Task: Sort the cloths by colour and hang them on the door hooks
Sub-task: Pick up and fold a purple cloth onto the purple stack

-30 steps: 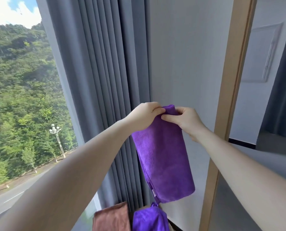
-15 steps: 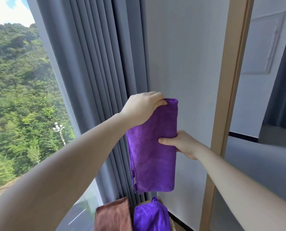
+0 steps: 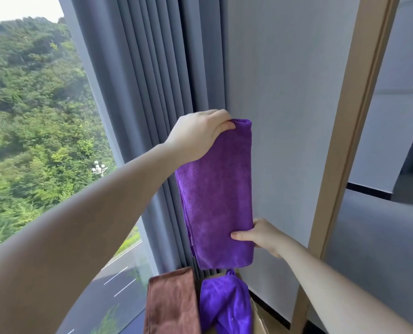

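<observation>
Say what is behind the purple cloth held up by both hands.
Grey curtain folds and a pale wall panel show either side of the purple cloth. Whether a hook sits behind it cannot be seen.

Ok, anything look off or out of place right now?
Nothing damaged or dropped. The held purple cloth hangs straight between left hand and right hand. Below, the second purple cloth is bunched beside the flat brown cloth. No hook shows.

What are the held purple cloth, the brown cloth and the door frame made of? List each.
The held purple cloth: likely microfibre, matt, fuzzy short pile. The brown cloth: seemingly the same plush fabric, matt nap. The door frame: wood or wood-look laminate, smooth tan satin face; cannot tell which.
</observation>
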`<state>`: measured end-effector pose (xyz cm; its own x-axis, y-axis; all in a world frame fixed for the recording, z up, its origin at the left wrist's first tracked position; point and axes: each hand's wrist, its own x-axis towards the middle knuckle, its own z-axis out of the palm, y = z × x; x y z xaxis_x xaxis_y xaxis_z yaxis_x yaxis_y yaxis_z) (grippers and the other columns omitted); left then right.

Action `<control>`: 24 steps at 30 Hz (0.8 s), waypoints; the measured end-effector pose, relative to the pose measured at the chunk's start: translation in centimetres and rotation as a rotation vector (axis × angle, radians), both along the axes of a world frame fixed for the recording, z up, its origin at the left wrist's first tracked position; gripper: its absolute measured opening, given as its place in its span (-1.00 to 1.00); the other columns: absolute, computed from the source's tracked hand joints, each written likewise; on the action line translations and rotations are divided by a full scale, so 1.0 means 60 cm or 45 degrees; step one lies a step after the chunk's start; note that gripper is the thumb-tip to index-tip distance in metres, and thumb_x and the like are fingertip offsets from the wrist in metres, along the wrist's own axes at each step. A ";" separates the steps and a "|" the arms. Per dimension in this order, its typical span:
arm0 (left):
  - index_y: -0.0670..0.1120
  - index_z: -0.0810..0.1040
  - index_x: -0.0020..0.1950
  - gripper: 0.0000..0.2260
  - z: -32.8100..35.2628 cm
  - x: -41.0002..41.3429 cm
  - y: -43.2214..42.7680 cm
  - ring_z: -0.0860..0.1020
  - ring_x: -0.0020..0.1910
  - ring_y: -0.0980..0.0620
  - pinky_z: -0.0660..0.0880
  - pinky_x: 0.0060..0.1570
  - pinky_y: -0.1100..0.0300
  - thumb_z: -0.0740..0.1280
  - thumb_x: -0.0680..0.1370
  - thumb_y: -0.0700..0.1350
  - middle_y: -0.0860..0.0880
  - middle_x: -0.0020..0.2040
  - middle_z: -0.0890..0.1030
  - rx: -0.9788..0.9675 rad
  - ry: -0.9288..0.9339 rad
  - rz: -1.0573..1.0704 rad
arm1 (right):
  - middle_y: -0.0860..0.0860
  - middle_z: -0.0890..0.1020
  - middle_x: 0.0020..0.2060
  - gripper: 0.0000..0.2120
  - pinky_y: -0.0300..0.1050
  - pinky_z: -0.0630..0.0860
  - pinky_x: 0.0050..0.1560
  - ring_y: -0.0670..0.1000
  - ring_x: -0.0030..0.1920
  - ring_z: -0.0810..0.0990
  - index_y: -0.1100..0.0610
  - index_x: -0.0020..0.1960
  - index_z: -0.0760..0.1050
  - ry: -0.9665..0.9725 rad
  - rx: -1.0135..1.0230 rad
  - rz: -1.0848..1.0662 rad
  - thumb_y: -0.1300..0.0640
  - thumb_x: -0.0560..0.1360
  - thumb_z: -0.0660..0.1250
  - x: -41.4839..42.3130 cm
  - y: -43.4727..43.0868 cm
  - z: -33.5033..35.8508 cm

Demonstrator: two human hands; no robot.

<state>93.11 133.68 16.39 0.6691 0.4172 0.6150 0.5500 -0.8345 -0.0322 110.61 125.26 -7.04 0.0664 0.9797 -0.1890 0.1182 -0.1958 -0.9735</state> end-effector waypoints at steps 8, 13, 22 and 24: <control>-0.03 0.55 0.17 -0.69 -0.009 -0.018 0.009 0.56 0.03 -0.06 0.38 -0.07 0.08 0.13 0.71 0.12 0.05 0.07 0.63 0.029 -0.013 0.024 | 0.00 0.75 0.00 -0.74 -0.05 0.66 0.10 0.01 0.03 0.73 0.12 0.20 0.63 -0.116 -0.185 0.058 0.09 0.54 0.49 -0.007 -0.001 -0.071; -0.04 0.54 0.16 -0.67 -0.024 -0.030 0.009 0.54 -0.01 -0.11 0.49 0.00 -0.04 0.13 0.69 0.17 0.03 0.02 0.63 -0.076 -0.027 -0.013 | -0.12 0.69 0.08 -0.67 -0.30 0.55 0.06 -0.16 0.01 0.67 -0.08 0.20 0.60 -0.416 -0.212 0.275 -0.05 0.46 0.55 -0.002 -0.005 -0.024; 0.06 0.55 0.15 -0.72 -0.078 -0.063 0.005 0.57 -0.02 -0.14 0.45 -0.08 0.03 0.17 0.68 0.20 0.03 0.02 0.66 -0.198 0.138 0.077 | -0.11 0.76 -0.13 -0.89 -0.29 0.60 -0.19 -0.13 -0.12 0.73 0.02 0.02 0.68 0.002 0.512 -0.094 0.12 0.50 0.53 -0.074 0.031 0.164; 0.08 0.56 0.16 -0.73 -0.088 -0.081 0.003 0.57 -0.03 -0.12 0.49 -0.04 0.00 0.19 0.67 0.20 0.04 -0.02 0.65 -0.295 0.090 0.108 | -0.05 0.76 -0.13 -0.96 -0.15 0.65 -0.12 -0.06 -0.11 0.74 0.03 -0.04 0.70 -0.031 0.560 -0.146 0.11 0.51 0.52 -0.091 0.038 0.164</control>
<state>88.24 133.86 11.08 0.6635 0.5981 0.4494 0.6217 -0.7750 0.1135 105.17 127.56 2.79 0.1782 0.9527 0.2462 0.1437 0.2224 -0.9643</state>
